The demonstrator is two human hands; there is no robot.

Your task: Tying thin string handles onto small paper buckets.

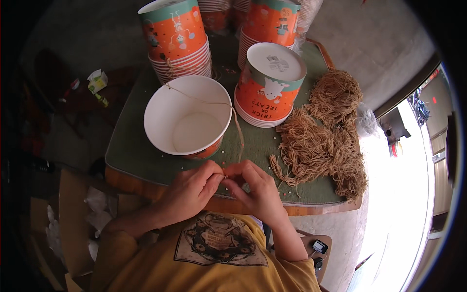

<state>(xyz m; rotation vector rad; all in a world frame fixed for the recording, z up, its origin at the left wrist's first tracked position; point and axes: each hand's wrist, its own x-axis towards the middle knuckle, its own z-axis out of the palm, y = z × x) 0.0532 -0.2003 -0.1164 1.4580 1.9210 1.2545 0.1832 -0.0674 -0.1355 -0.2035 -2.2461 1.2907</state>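
Note:
In front of me my left hand (197, 181) and my right hand (254, 187) meet at the table's near edge, their fingertips pinched together. A tan twine (237, 124) runs down behind my right fingers, and its end seems to be in the pinch, where detail is too small to read. Its other end passes through a hole at the left of a white-lined paper bucket's rim and lies across the mouth. That bucket (168, 119) stands upright just beyond my left hand, untouched by either hand. A big heap of loose twine (316, 146) lies to the right.
Upside-down stacks of orange and green printed buckets stand behind: one at back left (175, 36), one at back right (272, 22), a shorter one (267, 92) nearer. White specks dot the green tabletop (131, 131). An open cardboard box (73, 219) sits on the lower left.

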